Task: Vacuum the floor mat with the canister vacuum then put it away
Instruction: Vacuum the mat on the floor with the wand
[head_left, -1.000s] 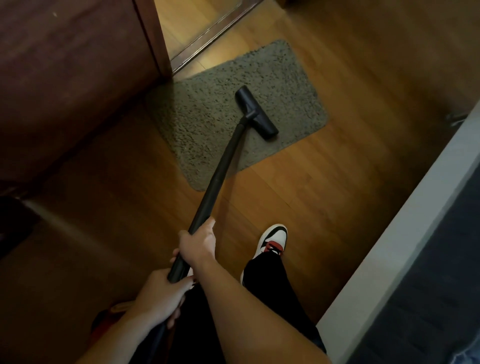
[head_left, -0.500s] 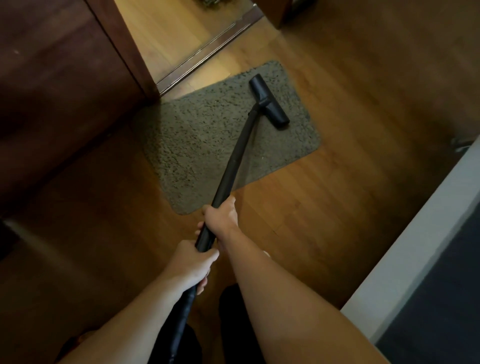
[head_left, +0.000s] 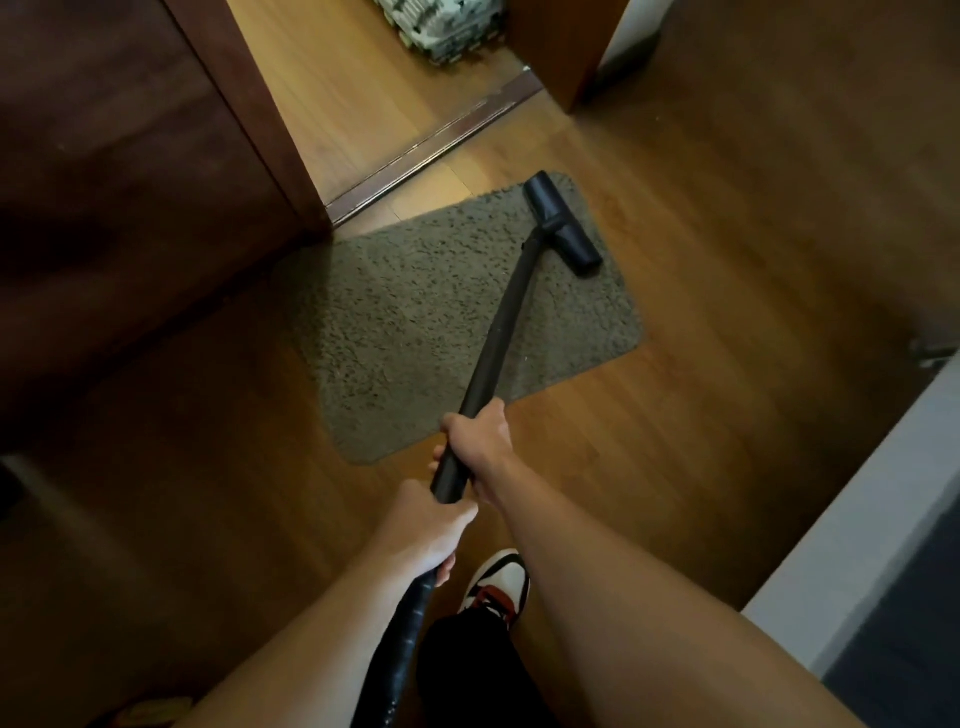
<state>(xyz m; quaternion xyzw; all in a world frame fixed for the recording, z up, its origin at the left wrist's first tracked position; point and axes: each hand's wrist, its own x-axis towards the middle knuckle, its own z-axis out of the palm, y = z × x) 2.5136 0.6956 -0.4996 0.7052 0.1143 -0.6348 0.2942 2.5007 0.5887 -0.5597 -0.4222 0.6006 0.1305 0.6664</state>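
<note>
mid-vacuum, we reckon | both hands, left (head_left: 431, 530) and right (head_left: 480, 441), clenched round wand (head_left: 501, 332) | nozzle (head_left: 561, 223) on mat (head_left: 415, 312) far right corner | rest of mat plus stowing still left

Floor mat (head_left: 415, 312): shaggy rough grey pile, matt. Wand (head_left: 498, 338) above the right hand's fingers (head_left: 470, 428): smooth matt black plastic. Hose (head_left: 402, 639) below the left fingers: ribbed, slightly glossy. Floor (head_left: 727, 415): polished wood.
</note>
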